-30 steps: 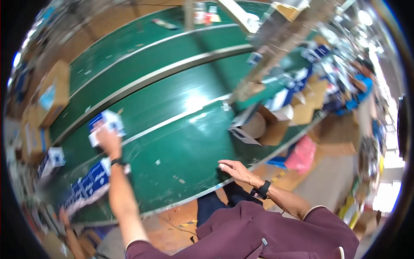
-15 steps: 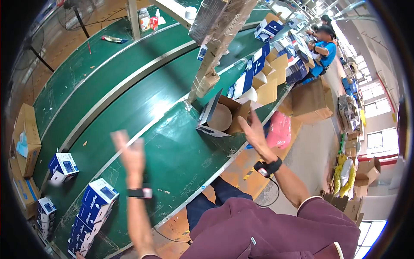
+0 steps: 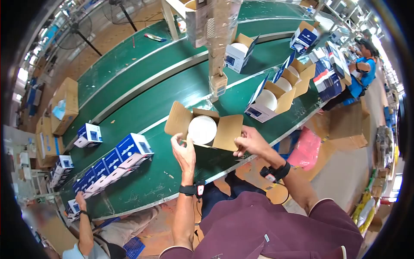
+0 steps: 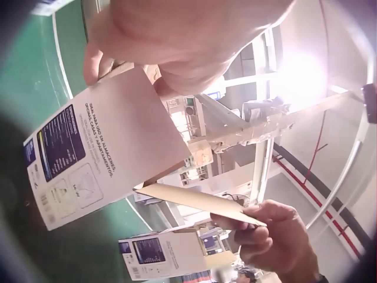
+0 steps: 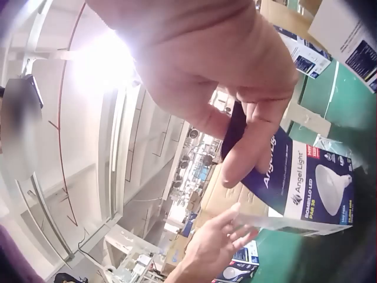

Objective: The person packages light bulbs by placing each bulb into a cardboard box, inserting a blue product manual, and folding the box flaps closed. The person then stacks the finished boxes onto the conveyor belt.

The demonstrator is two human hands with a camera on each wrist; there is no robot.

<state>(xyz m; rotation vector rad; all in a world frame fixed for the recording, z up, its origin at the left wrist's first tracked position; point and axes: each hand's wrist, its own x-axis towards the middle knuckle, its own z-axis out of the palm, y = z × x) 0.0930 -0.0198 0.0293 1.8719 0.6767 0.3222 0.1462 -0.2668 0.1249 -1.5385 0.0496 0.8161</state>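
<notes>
An open carton [image 3: 203,146] stands upright on the green table, flaps spread, with the round white face of an LED bulb [image 3: 202,130] showing inside. My left hand [image 3: 185,154] grips the carton's left wall near the top, thumb beside the bulb. With my right hand [image 3: 253,142] I pinch the right-hand flap [image 3: 229,131]. In the left wrist view, that flap [image 4: 194,203] sticks out toward the right fingers. The right wrist view shows a bulb picture and "Angel Light" print on the carton's blue side [image 5: 318,183], with my left hand [image 5: 206,244] beyond it.
More open cartons with white bulbs [image 3: 266,100] stand to the right, and another open carton [image 3: 236,56] beyond the post [image 3: 217,64]. At left is a row of closed boxes [image 3: 113,160]; a seated person's hand [image 3: 80,199] touches its end. Another person [image 3: 366,73] stands far right.
My left hand let go of a small closed box at the left and came across to the open carton. My right hand moved from the table edge to its flap. The carton now stands before me.
</notes>
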